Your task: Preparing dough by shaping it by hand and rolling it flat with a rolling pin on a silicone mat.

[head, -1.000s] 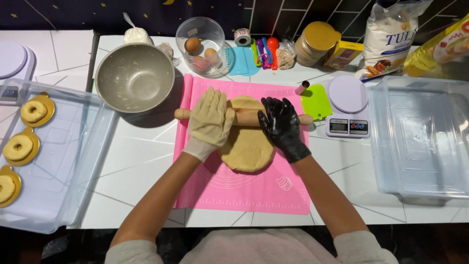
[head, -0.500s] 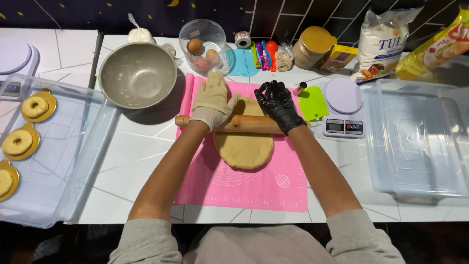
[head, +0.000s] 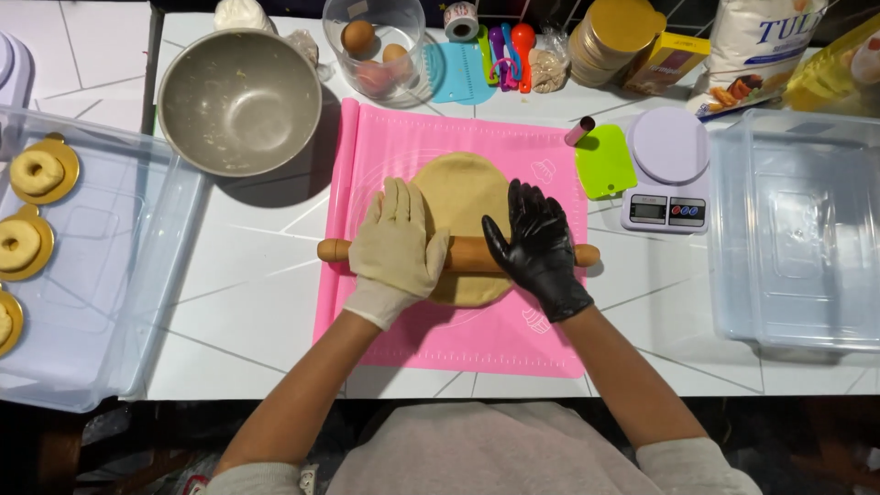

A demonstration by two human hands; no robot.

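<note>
Both my hands press flat and open on the wooden rolling pin [head: 463,255], left hand [head: 396,246] and right hand [head: 538,246], its length lying crosswise over the dough's [head: 461,197] near half.

From my seat, the packages crowd the table's far edge around one o'clock: a white flour bag [head: 768,41] with blue lettering and a picture of food, a yellow bag [head: 839,69] at its right, and a small yellow box [head: 667,62] lying at its left beside a round gold tin [head: 612,35]. At three o'clock a white kitchen scale [head: 665,174] shows a small grey screen [head: 647,210].
</note>
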